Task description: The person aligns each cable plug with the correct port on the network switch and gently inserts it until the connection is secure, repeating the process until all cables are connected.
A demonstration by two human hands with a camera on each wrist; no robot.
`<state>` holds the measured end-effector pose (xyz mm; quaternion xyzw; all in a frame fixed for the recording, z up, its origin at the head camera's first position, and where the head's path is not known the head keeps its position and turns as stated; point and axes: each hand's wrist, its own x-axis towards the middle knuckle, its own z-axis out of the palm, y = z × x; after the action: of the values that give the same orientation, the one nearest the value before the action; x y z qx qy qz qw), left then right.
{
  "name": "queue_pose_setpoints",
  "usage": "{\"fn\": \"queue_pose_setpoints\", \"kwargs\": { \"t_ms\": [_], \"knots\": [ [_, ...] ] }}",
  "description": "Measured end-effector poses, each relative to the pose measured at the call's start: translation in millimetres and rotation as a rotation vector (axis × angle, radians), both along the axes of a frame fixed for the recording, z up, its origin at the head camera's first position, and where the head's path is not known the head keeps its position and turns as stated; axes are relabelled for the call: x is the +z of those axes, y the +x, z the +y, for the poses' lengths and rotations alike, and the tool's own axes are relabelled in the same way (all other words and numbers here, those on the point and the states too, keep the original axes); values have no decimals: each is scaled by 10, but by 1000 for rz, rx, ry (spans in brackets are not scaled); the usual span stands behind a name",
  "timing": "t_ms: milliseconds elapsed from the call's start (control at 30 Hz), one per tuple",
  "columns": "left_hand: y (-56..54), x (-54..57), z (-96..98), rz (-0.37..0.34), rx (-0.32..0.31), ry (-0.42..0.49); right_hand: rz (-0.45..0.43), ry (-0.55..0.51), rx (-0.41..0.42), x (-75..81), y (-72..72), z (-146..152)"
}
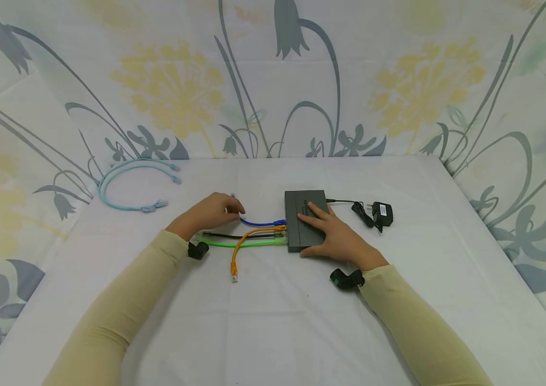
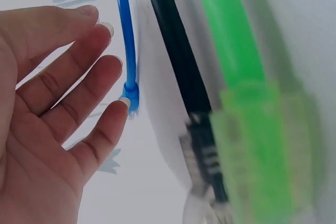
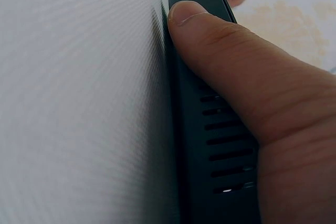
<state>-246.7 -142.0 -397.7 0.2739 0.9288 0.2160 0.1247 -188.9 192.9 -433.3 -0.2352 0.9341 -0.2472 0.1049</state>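
A dark grey network switch (image 1: 304,195) lies flat on the white-covered table. My right hand (image 1: 337,236) grips it, fingers spread over the top and the thumb (image 3: 194,27) against its slotted side wall. From the switch's left side run a blue network cable (image 1: 258,223), an orange one (image 1: 248,236), a black one (image 1: 224,235) and a green one (image 1: 239,244). My left hand (image 1: 212,214) is beside the blue cable's free end, fingers loosely bent. In the left wrist view the little fingertip overlaps the blue plug (image 2: 132,98); contact is unclear.
Pale blue network cables (image 1: 109,187) lie coiled at the back left. A black power adapter (image 1: 382,214) with its bundled cord sits right of the switch, its lead running to the switch. Flower-patterned cloth (image 1: 263,80) hangs behind and at both sides of the table.
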Motion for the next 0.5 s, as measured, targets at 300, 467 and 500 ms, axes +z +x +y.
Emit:
{"fn": "queue_pose_setpoints", "kwargs": {
  "t_ms": [300, 467, 500],
  "knots": [
    [7, 10, -121, 0, 26, 8, -4, 11, -1, -6, -1, -1],
    [9, 9, -181, 4, 45, 10, -1, 12, 0, -7, -1, -1],
    [12, 8, -191, 8, 46, 9, -1, 11, 0, -6, -1, -1]
  ]
}}
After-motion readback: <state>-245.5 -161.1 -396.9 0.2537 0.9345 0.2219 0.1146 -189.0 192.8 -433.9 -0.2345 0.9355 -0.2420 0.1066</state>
